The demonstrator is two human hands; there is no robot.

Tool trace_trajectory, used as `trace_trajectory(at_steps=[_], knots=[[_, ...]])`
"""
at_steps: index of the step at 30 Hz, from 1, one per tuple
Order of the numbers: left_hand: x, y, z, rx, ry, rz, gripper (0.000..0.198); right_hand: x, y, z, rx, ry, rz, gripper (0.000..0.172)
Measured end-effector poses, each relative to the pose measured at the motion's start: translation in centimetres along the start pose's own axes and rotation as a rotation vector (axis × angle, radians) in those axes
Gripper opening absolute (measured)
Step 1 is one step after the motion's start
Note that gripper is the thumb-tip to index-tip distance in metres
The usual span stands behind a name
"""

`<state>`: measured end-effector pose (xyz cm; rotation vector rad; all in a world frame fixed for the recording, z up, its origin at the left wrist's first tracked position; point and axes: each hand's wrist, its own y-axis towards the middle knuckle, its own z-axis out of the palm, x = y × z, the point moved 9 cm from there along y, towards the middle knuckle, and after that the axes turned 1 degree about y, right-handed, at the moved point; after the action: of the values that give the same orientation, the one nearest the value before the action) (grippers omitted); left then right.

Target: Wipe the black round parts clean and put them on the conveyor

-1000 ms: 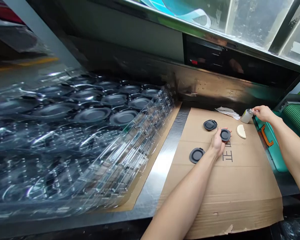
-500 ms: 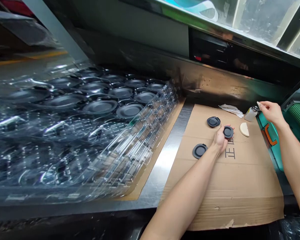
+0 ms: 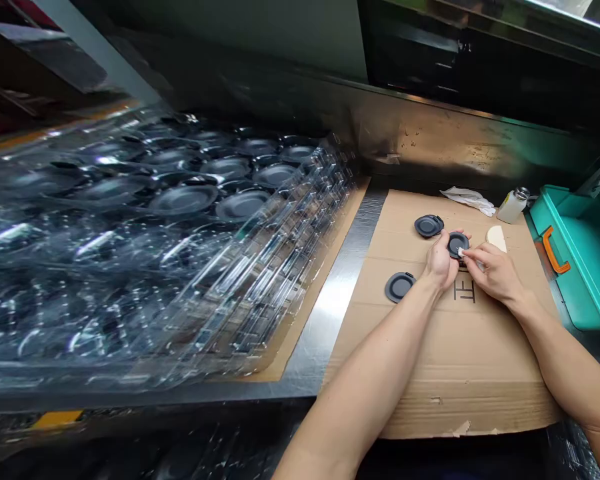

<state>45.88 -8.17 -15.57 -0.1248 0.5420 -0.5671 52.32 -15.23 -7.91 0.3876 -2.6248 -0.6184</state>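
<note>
Both hands on one dark disc, centre-right of the worktop.

Left: stack of clear trays (image 3: 180, 220) loaded with similar discs, on the steel worktop (image 3: 330, 307). On the cardboard (image 3: 455, 360): near spare disc (image 3: 399, 287), far spare disc (image 3: 429, 226). Left hand (image 3: 439, 263) is curled round the dark disc (image 3: 459, 244), holding its left rim. Right hand (image 3: 495, 273) pinches a small white bit (image 3: 461, 253) against the disc's near edge; too small to identify. Further right: cream pad (image 3: 497, 237), cloth (image 3: 467, 199), bottle (image 3: 513, 205), teal bin (image 3: 580, 253). Judgement: the disc looks light, thin and matte, probably slightly flexible; best gripped by the rim, not the face.
</note>
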Motion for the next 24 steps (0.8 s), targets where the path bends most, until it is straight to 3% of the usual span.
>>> trace_trajectory(at_steps=[13,24], knots=[[0.22,-0.6,0.03,-0.025,0.01,-0.014,0.044,0.3,-0.65,0.62,0.052,-0.154,-0.109,0.025],[0.33,-0.47,-0.07,-0.012,0.012,-0.021,0.043,0.11,-0.79,0.42,0.079,-0.186,-0.079,0.027]])
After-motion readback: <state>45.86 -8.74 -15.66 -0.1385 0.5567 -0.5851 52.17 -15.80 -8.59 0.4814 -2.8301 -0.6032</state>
